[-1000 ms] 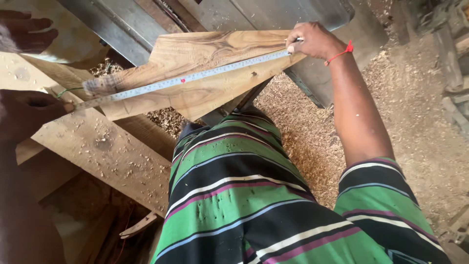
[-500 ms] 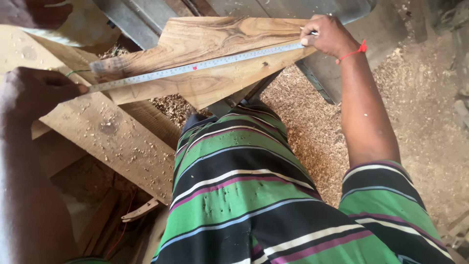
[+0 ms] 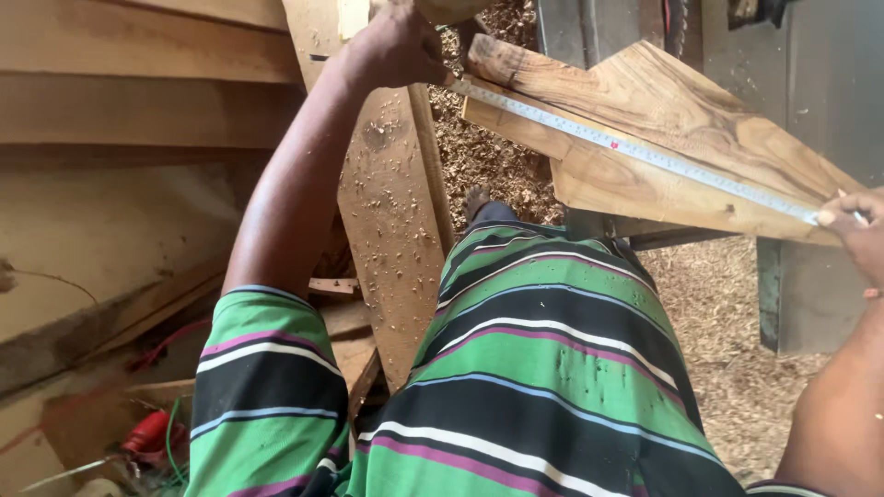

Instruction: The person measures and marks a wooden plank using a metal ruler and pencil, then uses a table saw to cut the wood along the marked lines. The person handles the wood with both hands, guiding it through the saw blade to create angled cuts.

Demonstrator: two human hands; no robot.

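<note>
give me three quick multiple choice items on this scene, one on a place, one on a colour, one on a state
1. Where does the tape measure lie?
A. across the wooden board
B. on the sawdust
C. coiled beside the red tool

2. What is the main colour of the striped shirt?
A. yellow
B. green
C. white

3. How is the tape?
A. rolled up
B. snapped in two
C. stretched between both hands

Answers:
1 A, it runs along the wooden board.
2 B, green bands dominate among black, purple and white stripes.
3 C, the left hand holds one end and the right hand the other.
</note>
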